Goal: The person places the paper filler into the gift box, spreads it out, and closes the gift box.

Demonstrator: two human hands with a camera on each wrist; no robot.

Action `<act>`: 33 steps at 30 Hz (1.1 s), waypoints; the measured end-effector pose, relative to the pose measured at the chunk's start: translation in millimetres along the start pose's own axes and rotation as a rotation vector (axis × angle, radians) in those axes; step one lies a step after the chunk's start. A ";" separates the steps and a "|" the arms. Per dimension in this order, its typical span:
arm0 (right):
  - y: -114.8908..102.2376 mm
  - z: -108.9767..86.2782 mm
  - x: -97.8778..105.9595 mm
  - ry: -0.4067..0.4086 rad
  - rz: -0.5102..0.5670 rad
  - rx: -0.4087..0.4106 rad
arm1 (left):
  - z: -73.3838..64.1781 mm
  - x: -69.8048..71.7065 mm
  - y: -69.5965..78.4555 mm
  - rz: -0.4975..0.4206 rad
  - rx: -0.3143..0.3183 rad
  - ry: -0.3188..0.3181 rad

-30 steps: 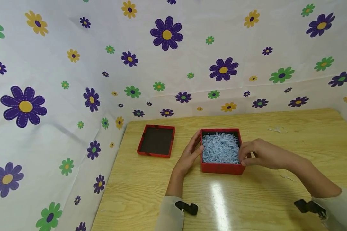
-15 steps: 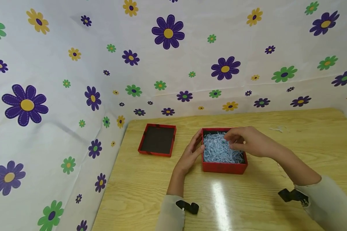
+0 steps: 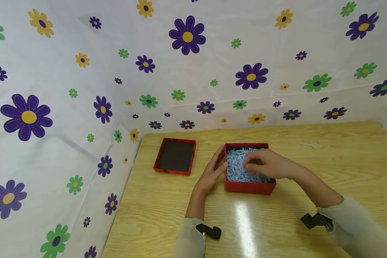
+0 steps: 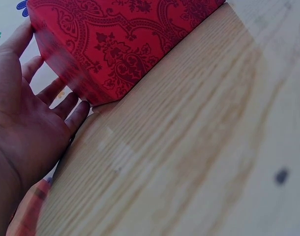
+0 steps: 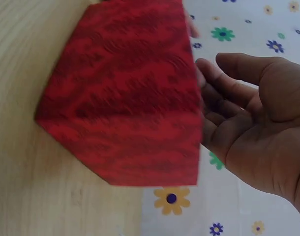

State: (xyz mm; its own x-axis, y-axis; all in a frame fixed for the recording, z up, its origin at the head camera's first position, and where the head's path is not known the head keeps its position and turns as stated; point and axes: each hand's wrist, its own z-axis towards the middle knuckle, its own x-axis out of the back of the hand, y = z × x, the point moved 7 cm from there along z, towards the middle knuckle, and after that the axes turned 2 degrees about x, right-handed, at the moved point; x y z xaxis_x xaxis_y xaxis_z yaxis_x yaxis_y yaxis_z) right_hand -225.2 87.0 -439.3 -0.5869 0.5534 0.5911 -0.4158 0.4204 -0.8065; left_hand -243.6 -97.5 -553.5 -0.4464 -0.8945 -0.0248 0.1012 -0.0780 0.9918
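A red patterned box (image 3: 249, 187) stands on the wooden table, filled with pale blue shredded paper (image 3: 236, 165). My left hand (image 3: 210, 175) rests its spread fingers and thumb against the box's left side. In the left wrist view those fingers (image 4: 51, 91) lie nearly straight along the red wall. Over the right part of the paper is my right hand (image 3: 267, 164), its fingers bent loosely downward and the thumb apart from them. From the right wrist view, its fingertips are partly hidden behind the box wall (image 5: 125, 93); nothing shows in its grasp.
The box's red lid (image 3: 175, 156) lies inside-up on the table, left of my left hand, showing its dark inner face. White paper scraps (image 3: 311, 144) lie at the back right. A white flowered sheet (image 3: 213, 53) rises behind and left of the table (image 3: 154, 211).
My right hand has moved left from the box's right edge to above the shredded paper. The left hand and the lid have stayed in place.
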 end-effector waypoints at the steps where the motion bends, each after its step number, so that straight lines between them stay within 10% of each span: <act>1: 0.7 3.2 -5.6 -0.017 -0.025 0.006 | -0.1 0.1 -0.4 0.002 0.001 0.003; 10: -6.8 18.5 -21.6 0.066 -0.210 -0.035 | -5.1 4.0 7.5 0.041 0.058 0.015; 17: -33.0 20.4 -20.2 0.416 0.015 -0.085 | -26.3 49.9 83.5 0.203 -0.021 0.024; 23: -61.9 38.6 -69.5 0.318 0.406 -0.061 | -73.4 131.8 106.3 0.324 0.006 0.347; 28: -65.2 63.9 -120.1 0.238 0.595 -0.138 | -111.6 189.6 81.7 0.345 0.196 0.636; 33: -40.8 96.7 -156.0 0.253 0.645 -0.244 | -126.4 209.6 50.6 0.289 0.376 0.705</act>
State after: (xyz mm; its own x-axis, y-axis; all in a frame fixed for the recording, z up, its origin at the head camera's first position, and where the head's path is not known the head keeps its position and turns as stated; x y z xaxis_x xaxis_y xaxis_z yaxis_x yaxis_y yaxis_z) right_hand -183.8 -86.0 -500.2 -0.4717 0.8817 0.0100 0.1421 0.0872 -0.9860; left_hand -219.6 -344.6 -524.4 0.2222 -0.9316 0.2875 -0.2320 0.2359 0.9437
